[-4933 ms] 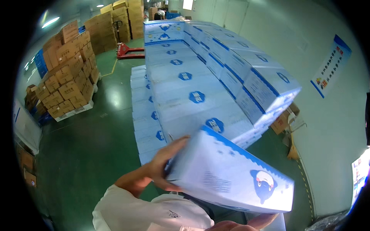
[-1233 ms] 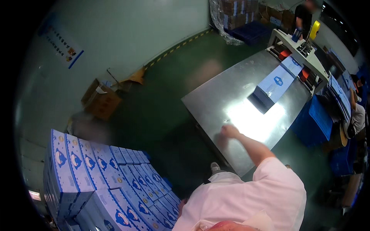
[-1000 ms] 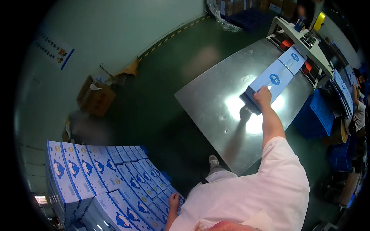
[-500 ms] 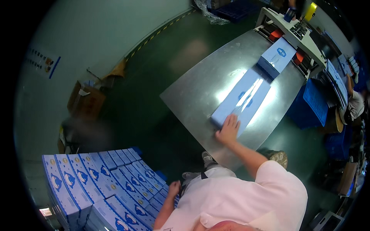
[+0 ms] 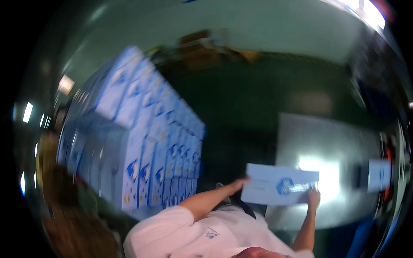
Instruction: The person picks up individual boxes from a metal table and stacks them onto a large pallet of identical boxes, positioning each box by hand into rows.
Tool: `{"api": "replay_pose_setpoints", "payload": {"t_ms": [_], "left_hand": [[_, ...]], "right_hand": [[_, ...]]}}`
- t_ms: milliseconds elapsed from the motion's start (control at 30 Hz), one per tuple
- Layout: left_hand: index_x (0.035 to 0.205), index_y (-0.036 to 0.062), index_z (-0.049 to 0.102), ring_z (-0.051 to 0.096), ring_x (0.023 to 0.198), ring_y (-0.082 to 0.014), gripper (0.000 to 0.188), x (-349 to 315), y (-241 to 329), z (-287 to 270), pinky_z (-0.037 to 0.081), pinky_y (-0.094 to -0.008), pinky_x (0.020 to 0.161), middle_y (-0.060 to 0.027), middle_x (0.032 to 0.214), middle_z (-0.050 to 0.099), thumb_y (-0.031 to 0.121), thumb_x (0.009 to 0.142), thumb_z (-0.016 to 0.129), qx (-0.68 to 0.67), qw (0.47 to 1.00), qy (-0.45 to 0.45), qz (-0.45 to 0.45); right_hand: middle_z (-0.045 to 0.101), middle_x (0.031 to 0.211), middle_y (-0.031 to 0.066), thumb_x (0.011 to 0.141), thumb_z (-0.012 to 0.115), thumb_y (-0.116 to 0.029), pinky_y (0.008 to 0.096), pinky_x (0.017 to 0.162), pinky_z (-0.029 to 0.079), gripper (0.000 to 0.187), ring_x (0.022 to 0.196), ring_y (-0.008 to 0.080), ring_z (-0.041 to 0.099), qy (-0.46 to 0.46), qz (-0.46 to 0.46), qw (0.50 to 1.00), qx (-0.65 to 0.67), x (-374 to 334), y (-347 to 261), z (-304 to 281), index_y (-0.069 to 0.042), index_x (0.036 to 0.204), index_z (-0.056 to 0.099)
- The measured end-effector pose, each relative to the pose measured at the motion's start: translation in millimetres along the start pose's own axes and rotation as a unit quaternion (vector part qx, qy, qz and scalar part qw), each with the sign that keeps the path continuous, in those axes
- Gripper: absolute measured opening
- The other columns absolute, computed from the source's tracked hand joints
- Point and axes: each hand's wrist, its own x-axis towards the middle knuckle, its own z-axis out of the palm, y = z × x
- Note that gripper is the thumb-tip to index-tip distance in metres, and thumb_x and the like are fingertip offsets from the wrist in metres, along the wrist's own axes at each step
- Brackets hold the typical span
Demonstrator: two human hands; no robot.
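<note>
A long, pale blue box (image 5: 264, 182) with a darker blue emblem and a glossy, light-catching top is held level in front of my body. My left hand (image 5: 239, 184) grips its left end, and my right hand (image 5: 314, 198) grips it near the right end. The fingers are partly hidden by the box and blurred. Beneath and beyond it lies the metal table (image 5: 301, 133), its surface shining under a lamp. Another pale blue box (image 5: 379, 175) sits farther right on the table, by the machine.
To my left rises a tall stack of similar blue-and-white boxes (image 5: 150, 142). A brown carton (image 5: 198, 51) stands by the far wall. At the right edge is the machine (image 5: 389, 159), with blue crates (image 5: 348, 238) at the lower right.
My view has swung left toward the stack. The box has come off the table toward me, and my left hand, earlier away from it by my side, now grips it too.
</note>
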Motion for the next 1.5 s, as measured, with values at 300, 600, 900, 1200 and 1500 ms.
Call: {"api": "replay_pose_setpoints", "payload": {"t_ms": [300, 600, 900, 1200, 1500], "left_hand": [[0.151, 0.0034, 0.027, 0.046, 0.132, -0.0318, 0.100, -179.9, 138.9, -32.9, 0.035, -0.0351, 0.108, -0.0255, 0.144, 0.043, 0.054, 0.076, 0.070, 0.195, 0.962, 0.154, 0.113], [0.142, -0.0014, 0.044, 0.045, 0.127, -0.0230, 0.085, -483.7, 174.0, -142.7, 0.031, -0.0336, 0.108, -0.0131, 0.137, 0.050, 0.035, 0.071, 0.077, 0.057, 0.824, 0.400, 0.397], [0.139, 0.0002, 0.043, 0.054, 0.117, -0.0252, 0.067, -710.8, 50.3, -259.1, 0.041, -0.0367, 0.101, -0.0139, 0.128, 0.056, 0.027, 0.084, 0.070, -0.210, 0.408, 0.749, 0.479], [0.139, 0.0082, 0.043, 0.038, 0.133, -0.0385, 0.085, -694.5, 45.2, -336.4, 0.027, -0.0558, 0.110, -0.0181, 0.139, 0.046, 0.048, 0.073, 0.078, 0.428, 0.314, 0.846, -0.055], [0.141, 0.0080, 0.042, 0.044, 0.131, -0.0371, 0.087, -637.6, 118.5, -470.3, 0.033, -0.0520, 0.108, -0.0193, 0.138, 0.047, 0.049, 0.072, 0.076, 0.527, 0.328, 0.780, -0.083]], "right_hand": [[0.067, 0.084, 0.0184, 0.090, 0.055, -0.058, 0.0381, 0.070, 0.051, 0.074, 0.078, 0.0293, 0.064, -0.149, 0.121, 0.967, 0.169, -40.5, -18.7, 60.6, 0.014, 0.101, 0.064], [0.061, 0.109, 0.0111, 0.093, 0.057, -0.038, 0.0323, 0.087, 0.044, 0.053, 0.101, 0.0205, 0.055, -0.288, -0.158, 0.879, 0.346, -259.8, -307.1, 71.7, 0.007, 0.122, 0.056], [0.049, 0.133, 0.0290, 0.081, 0.067, -0.011, 0.0437, 0.100, 0.043, 0.056, 0.117, 0.0445, 0.052, -0.266, -0.775, 0.487, 0.304, -506.5, -605.3, 81.9, 0.006, 0.130, 0.048], [0.052, 0.130, 0.0261, 0.081, 0.071, -0.020, 0.0473, 0.099, 0.043, 0.048, 0.116, 0.0430, 0.052, -0.389, -0.819, 0.396, 0.146, -605.2, -598.2, 207.5, 0.001, 0.122, 0.057], [0.044, 0.140, 0.0264, 0.087, 0.062, -0.044, 0.0512, 0.112, 0.027, 0.062, 0.132, 0.0438, 0.039, -0.313, -0.865, 0.392, 0.013, -622.0, -614.8, 242.7, -0.003, 0.132, 0.052]]}}
